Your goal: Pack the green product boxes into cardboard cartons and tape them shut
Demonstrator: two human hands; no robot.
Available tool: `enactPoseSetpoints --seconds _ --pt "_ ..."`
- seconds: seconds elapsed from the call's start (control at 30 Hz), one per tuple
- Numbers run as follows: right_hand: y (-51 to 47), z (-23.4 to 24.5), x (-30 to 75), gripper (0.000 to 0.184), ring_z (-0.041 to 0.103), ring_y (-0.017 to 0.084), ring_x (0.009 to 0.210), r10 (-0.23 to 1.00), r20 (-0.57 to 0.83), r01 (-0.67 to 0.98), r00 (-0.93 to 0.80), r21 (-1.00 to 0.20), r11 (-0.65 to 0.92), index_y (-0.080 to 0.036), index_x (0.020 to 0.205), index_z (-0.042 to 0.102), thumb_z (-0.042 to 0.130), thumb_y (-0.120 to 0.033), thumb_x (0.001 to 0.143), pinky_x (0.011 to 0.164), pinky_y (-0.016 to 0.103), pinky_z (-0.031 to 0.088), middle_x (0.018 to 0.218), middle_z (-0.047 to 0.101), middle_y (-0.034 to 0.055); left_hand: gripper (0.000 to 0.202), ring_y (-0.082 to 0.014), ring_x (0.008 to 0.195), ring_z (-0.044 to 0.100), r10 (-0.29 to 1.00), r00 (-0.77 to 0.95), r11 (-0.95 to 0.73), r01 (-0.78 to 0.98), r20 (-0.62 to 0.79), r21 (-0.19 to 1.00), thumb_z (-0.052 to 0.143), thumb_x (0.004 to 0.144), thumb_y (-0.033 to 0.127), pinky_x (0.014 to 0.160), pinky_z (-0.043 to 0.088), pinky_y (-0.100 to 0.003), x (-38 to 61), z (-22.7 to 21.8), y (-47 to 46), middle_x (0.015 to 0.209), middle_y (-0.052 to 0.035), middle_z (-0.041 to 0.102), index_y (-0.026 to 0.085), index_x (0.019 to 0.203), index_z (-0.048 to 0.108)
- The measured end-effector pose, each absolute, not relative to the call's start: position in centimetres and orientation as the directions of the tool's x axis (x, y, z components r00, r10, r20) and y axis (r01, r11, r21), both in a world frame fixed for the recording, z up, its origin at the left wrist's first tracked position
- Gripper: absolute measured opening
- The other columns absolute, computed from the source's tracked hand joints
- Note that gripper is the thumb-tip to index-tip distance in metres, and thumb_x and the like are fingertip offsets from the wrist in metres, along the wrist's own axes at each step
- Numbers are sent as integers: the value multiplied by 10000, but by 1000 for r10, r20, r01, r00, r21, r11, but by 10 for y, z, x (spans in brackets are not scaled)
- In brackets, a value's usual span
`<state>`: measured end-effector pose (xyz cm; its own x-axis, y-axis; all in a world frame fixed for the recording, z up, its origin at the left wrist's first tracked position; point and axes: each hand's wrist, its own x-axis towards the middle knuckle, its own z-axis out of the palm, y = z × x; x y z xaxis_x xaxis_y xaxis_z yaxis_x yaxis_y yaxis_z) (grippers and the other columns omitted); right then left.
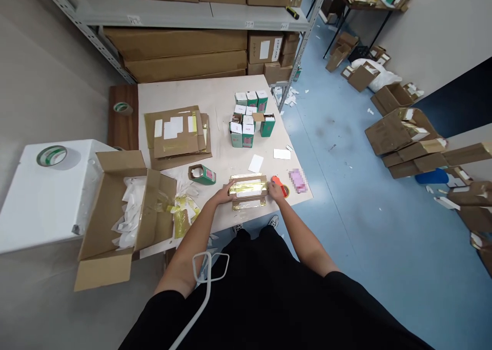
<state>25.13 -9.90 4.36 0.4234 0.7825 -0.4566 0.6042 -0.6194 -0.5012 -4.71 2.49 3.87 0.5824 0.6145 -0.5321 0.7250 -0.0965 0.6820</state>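
A small cardboard box (248,192) with yellow tape and a white label lies near the front edge of the table. My left hand (223,194) grips its left end, thumb along the near side. At the right end, my right hand (275,191) is closed on the cardboard. A red tape dispenser (277,181) lies just beyond the right hand. To the left, an open green carton (203,174) rests tilted on the table. Two white paper pieces, a card (255,163) and a slip (282,154), lie beyond the box.
Several green-and-white cartons (248,135) stand at the table's back right. Flattened cardboard (177,135) is stacked at back left. An open carton (140,214) with white wrapping stands at left, near a tape roll (52,156). A metal shelf (184,14) borders the table.
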Motion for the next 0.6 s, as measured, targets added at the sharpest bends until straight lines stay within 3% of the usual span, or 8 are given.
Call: enactPoseSetpoints --seconds 0.07,0.17,0.23,0.4,0.6 --pt "-91 43 235 479 671 262 987 776 -464 616 427 -478 -626 -152 1047 709 378 -498 1071 804 285 466 1028 761 140 1106 -355 1438 510 660 548 -32 704 -514 709 813 744 539 1140 433 -375 -40 38 21 1625 -115 471 244 1669 282" --pt "-81 42 226 492 675 296 1056 730 -509 629 457 -396 -670 -100 1131 695 492 -539 1037 850 314 469 1116 741 224 980 -367 1442 506 780 324 138 746 -536 651 700 848 628 1150 418 -427 -24 32 14 1595 -162 500 214 1647 314" --pt "-75 42 232 513 681 300 1075 683 -584 603 439 -372 -706 -97 1134 703 525 -564 1022 854 314 476 1140 739 232 860 -371 1403 544 801 199 246 750 -565 614 639 902 630 1131 431 -437 -14 27 12 1543 -188 551 185 1596 395" --pt "-63 43 249 473 699 291 1041 635 -671 535 383 -399 -745 -113 1071 735 605 -559 982 830 299 499 1136 758 197 595 -361 1287 629 770 216 311 695 -600 648 608 960 551 1054 478 -392 -4 19 16 1425 -208 642 127 1378 609" --pt "-70 51 233 490 677 318 1163 626 -660 480 416 -426 -767 -99 1227 698 555 -505 994 972 364 503 1221 732 212 625 -329 1228 662 794 227 315 639 -564 702 628 934 604 1027 486 -378 -10 24 12 1342 -197 696 137 1350 623"
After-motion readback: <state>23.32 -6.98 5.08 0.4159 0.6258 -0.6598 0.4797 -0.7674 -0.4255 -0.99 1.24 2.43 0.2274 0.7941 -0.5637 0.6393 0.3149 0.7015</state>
